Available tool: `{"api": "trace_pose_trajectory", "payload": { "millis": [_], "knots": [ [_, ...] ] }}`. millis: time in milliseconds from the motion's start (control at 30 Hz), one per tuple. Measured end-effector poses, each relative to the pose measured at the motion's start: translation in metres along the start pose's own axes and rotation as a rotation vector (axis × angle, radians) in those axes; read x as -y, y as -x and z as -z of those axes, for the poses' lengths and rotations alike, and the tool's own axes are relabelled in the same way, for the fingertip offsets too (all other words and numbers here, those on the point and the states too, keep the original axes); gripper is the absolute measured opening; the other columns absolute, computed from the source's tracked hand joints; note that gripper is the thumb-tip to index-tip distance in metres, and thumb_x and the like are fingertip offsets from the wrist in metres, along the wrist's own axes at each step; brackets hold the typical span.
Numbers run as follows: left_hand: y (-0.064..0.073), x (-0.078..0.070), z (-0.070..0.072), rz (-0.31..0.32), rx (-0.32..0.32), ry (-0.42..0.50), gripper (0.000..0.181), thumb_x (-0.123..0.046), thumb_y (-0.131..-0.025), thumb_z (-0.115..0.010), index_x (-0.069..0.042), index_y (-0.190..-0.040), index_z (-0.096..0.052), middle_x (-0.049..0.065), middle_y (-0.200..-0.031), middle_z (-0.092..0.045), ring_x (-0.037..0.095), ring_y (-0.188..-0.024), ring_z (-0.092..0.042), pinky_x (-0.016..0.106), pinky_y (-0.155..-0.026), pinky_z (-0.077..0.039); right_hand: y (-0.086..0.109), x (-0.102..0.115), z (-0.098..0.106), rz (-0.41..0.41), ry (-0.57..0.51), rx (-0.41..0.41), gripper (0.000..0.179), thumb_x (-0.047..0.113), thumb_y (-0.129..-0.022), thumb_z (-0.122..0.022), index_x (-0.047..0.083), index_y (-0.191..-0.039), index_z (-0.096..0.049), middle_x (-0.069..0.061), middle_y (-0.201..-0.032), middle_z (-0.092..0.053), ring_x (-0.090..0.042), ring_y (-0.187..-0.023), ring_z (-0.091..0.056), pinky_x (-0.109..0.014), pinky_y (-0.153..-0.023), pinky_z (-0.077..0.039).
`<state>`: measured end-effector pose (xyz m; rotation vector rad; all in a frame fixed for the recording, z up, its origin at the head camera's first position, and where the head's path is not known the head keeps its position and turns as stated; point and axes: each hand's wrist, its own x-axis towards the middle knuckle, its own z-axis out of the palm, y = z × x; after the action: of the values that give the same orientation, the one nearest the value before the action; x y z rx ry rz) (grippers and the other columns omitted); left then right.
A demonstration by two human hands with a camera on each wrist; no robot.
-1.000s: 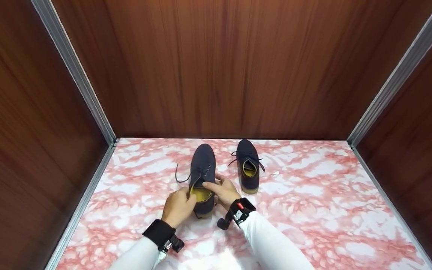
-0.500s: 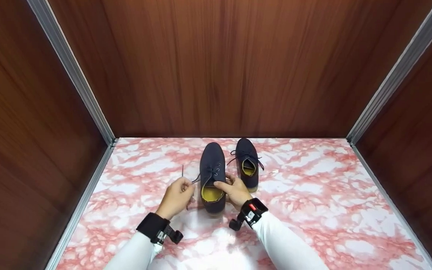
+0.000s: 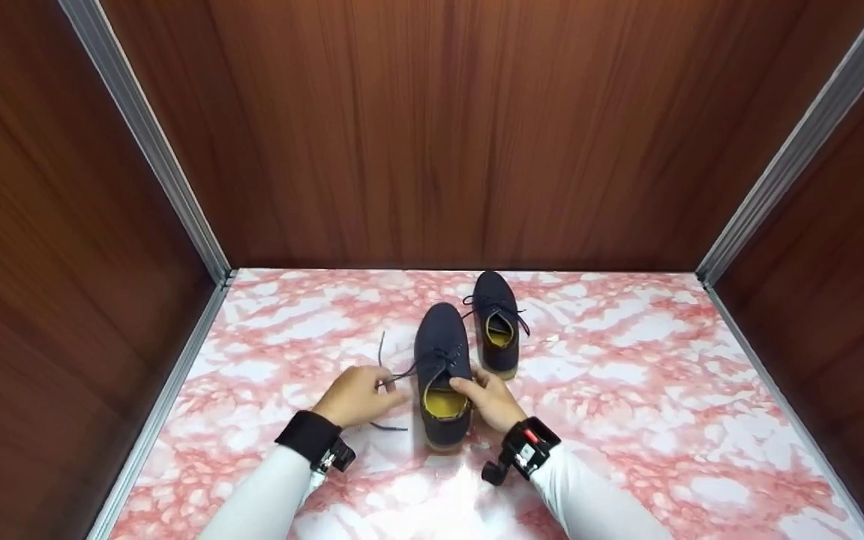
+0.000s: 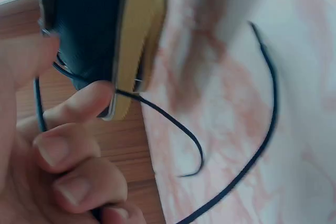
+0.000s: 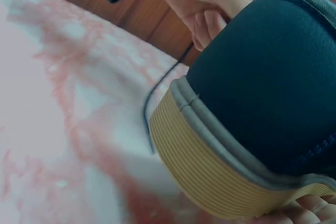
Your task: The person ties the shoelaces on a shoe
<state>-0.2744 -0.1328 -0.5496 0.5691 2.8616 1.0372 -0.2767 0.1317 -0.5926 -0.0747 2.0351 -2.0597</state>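
Observation:
A dark navy lace-up shoe (image 3: pixel 441 337) with a yellow lining lies toe away from me in the head view. My right hand (image 3: pixel 498 403) grips its right side, thumb at the opening by the tongue. In the right wrist view, right fingers (image 5: pixel 307 211) show under the ribbed tan sole (image 5: pixel 210 166). Left of the shoe, my left hand (image 3: pixel 357 396) holds its dark shoelace (image 4: pixel 275 93). The left wrist view shows the lace passing behind curled fingers (image 4: pixel 79 182), with loose ends hanging past the hand. The thumb is stretched away from these fingers.
A matching shoe (image 3: pixel 505 360), its lace tied in a bow, stands close behind on the right. The pink-and-white marbled surface (image 3: pixel 627 420) is walled by brown wood-grain panels (image 3: pixel 432 135) with grey metal corner strips (image 3: pixel 177 187).
My left hand has let go of the shoe's collar and taken the shoelace, drawing it out to the left. The shoe has moved right and slightly toward me with my right hand.

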Motion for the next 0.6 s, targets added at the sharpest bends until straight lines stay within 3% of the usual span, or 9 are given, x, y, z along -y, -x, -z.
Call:
{"api": "trace_pose_trajectory", "payload": {
  "millis": [67,167,333,467,600],
  "knots": [
    [-0.001,0.001,-0.006,-0.008,0.054,-0.027,0.041,-0.06,-0.091,-0.072,-0.024,-0.072,-0.066,-0.01,-0.063,-0.052,0.007,-0.056,-0.046,0.026,-0.055,-0.041,0.004,-0.007,-0.001,-0.023,-0.053,0.002,0.062,0.023,-0.1,-0.066,-0.009,-0.148,-0.045,-0.02,-0.131,-0.067,-0.021,-0.11,-0.069,-0.038,-0.103,-0.056],
    [-0.004,0.0,-0.015,-0.01,0.124,0.004,0.047,-0.067,-0.088,-0.072,-0.023,-0.072,-0.069,-0.01,-0.064,-0.059,0.006,-0.057,-0.051,0.026,-0.056,-0.045,0.009,-0.015,-0.004,-0.066,-0.116,-0.017,0.063,0.023,-0.099,-0.067,-0.009,-0.148,-0.043,-0.019,-0.128,-0.066,-0.023,-0.106,-0.071,-0.041,-0.097,-0.059],
    [-0.008,0.0,-0.034,0.004,0.206,0.068,0.045,-0.061,-0.088,-0.074,-0.02,-0.073,-0.067,-0.011,-0.064,-0.056,0.006,-0.057,-0.051,0.025,-0.055,-0.044,0.016,-0.02,-0.01,-0.094,-0.056,-0.07,0.066,0.029,-0.098,-0.069,-0.01,-0.147,-0.045,-0.02,-0.127,-0.067,-0.024,-0.104,-0.073,-0.04,-0.091,-0.062],
    [-0.008,0.001,-0.046,0.023,0.22,0.087,0.041,-0.051,-0.091,-0.073,-0.02,-0.069,-0.057,-0.012,-0.061,-0.049,0.006,-0.055,-0.048,0.024,-0.053,-0.039,0.019,-0.02,-0.012,-0.038,0.126,-0.105,0.065,0.034,-0.096,-0.072,-0.008,-0.142,-0.053,-0.018,-0.124,-0.072,-0.019,-0.104,-0.072,-0.033,-0.093,-0.059],
    [-0.008,-0.001,-0.053,0.024,0.205,0.095,0.037,-0.044,-0.093,-0.07,-0.02,-0.07,-0.054,-0.012,-0.061,-0.047,0.006,-0.055,-0.046,0.023,-0.053,-0.037,0.018,-0.017,-0.007,0.04,0.328,-0.123,0.06,0.038,-0.095,-0.074,-0.004,-0.135,-0.062,-0.018,-0.119,-0.076,-0.021,-0.106,-0.073,-0.035,-0.098,-0.057]
  ]
}}
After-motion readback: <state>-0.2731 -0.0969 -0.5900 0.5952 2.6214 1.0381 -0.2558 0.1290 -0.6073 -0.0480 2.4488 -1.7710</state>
